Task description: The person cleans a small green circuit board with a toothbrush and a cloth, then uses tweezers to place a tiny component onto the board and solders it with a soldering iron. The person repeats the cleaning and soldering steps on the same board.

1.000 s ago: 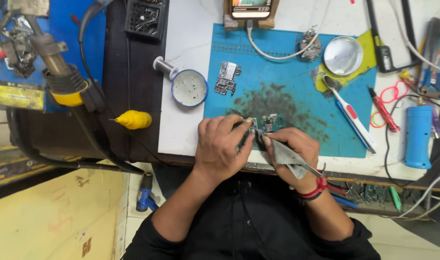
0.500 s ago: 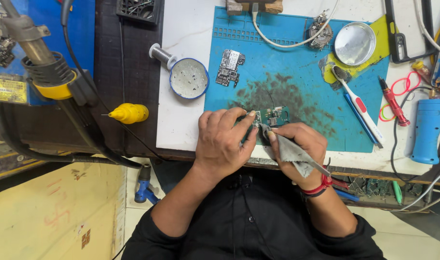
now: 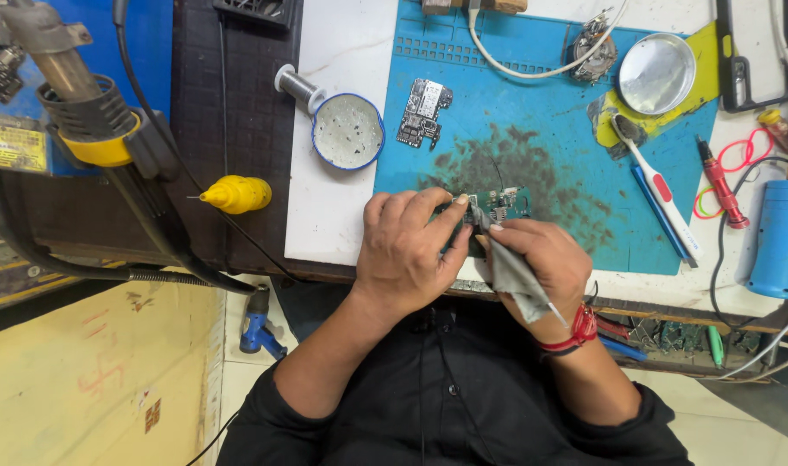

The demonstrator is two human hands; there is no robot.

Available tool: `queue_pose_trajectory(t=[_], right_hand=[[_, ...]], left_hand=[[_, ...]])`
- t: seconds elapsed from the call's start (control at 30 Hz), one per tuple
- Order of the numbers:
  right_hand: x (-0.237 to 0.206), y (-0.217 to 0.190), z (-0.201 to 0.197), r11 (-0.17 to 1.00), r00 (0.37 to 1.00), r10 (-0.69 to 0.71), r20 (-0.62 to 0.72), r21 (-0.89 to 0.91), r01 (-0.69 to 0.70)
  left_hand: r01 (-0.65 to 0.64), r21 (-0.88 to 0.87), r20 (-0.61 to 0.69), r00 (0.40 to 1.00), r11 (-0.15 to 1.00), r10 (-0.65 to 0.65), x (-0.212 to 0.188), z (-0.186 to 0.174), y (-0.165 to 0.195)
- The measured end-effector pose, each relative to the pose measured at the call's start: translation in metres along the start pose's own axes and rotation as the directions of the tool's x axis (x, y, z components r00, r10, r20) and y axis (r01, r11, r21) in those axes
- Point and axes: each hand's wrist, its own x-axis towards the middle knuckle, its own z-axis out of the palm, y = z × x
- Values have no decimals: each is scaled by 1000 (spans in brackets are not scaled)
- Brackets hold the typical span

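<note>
Blue mat (image 3: 575, 173): both hands pinch green board (image 3: 506, 205) lying crosswise.

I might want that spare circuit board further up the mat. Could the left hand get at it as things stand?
Probably yes: the spare circuit board lies bare on the blue mat, nothing between, though the left hand now steadies the green board.

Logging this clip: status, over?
Left hand pins green circuit board to blue mat. Right hand holds grey cloth against it. Nothing in the way.
</note>
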Motion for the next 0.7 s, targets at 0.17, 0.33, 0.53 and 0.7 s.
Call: queue_pose_trajectory(t=[0.17,0.33,0.53,0.7], right_hand=[[0,-1,-1,999,999,-38,37,-35,40],[0,-2,-1,998,998,-49,40,-42,50],[0,-2,1,999,999,-21,33,-47,23],[0,-2,2,999,1000,-22,12,-48,23]], left_hand=[[-1,-14,-6,1000,1000,1,0,0,-1],[0,-24,10,1000,1000,0,0,-1,0],[-5,-27,15,1000,1000,5,1,-2,0],[-1,-26,19,1000,1000,2,1,-2,0]])
